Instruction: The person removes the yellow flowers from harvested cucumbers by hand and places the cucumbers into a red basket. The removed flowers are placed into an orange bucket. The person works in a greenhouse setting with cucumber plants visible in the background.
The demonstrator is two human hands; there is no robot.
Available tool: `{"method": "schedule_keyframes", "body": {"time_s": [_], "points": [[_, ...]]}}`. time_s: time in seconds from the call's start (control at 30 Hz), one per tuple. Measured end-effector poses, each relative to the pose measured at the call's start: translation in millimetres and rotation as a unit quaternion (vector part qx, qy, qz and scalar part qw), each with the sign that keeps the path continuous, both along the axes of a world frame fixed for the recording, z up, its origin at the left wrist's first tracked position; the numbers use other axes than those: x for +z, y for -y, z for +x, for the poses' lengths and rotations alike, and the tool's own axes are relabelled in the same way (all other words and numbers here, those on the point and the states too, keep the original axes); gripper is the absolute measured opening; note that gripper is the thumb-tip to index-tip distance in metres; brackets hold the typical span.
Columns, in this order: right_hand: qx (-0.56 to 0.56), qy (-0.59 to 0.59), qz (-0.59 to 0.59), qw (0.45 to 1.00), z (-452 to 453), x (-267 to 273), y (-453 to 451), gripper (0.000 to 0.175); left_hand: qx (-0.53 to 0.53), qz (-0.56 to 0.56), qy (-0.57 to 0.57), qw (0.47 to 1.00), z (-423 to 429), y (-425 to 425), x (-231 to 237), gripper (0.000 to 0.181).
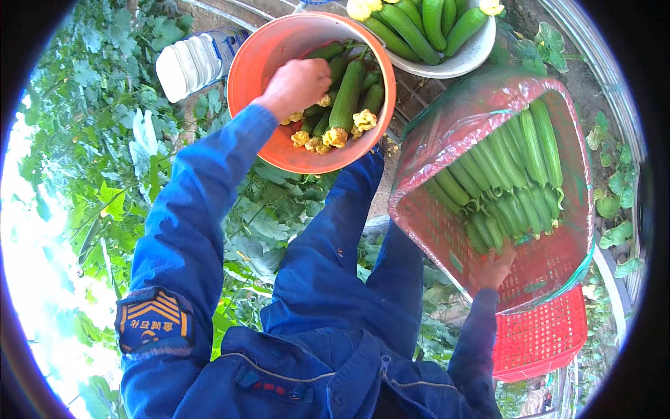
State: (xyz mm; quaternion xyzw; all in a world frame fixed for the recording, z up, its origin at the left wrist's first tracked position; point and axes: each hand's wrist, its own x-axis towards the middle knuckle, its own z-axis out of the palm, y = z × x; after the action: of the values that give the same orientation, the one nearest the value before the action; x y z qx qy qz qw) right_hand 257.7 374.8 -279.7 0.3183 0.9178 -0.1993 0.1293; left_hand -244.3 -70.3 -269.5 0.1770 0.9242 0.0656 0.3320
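My left hand [297, 86] is inside an orange bucket [243, 78], over green gourds [347, 97] with yellow blossoms at their ends. Its fingers are curled, and whether they grip a gourd cannot be told. On the right, my right hand [496, 267] reaches into a red plastic crate [445, 235] lined with clear film. Its fingertips touch the lower end of the stacked green gourds [515, 162], which lie side by side in two rows. A firm hold on any of them cannot be made out.
A white basin [455, 68] of gourds with yellow blossoms stands at the top. A white plastic container [183, 65] lies left of the bucket. Another red crate [544, 340] shows below the lined one. Leafy vines [89, 78] crowd the left, and metal pipes [602, 57] curve along the right.
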Motion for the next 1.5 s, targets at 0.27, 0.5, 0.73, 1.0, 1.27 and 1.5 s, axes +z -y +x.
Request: {"method": "schedule_keyframes", "body": {"time_s": [0.27, 0.5, 0.73, 1.0, 1.27, 1.5], "points": [[-0.077, -0.037, -0.174, 0.981, -86, 58, 108, 0.043, -0.033, -0.088, 0.124, 0.988, -6, -40, -73, 0.061], [-0.160, -0.061, -0.223, 0.960, -102, 72, 154, 0.040, -0.059, -0.171, 0.167, 0.969, 5, -55, -84, 0.087], [-0.187, -0.112, -0.222, 0.950, -122, 88, 161, 0.037, -0.018, -0.174, 0.142, 0.974, 1, -52, -90, 0.092], [-0.005, -0.264, -0.383, 0.885, -211, 179, 217, 0.030, 0.396, 0.118, 0.363, 0.835, 17, 7, 29, 0.059], [0.107, -0.346, -0.433, 0.826, -219, 224, 245, 0.032, 0.604, 0.360, 0.365, 0.611, 134, 18, 154, 0.045], [0.239, -0.332, -0.332, 0.850, -189, 212, 252, 0.033, 0.657, 0.478, 0.166, 0.558, 199, -14, 162, 0.057]]}}
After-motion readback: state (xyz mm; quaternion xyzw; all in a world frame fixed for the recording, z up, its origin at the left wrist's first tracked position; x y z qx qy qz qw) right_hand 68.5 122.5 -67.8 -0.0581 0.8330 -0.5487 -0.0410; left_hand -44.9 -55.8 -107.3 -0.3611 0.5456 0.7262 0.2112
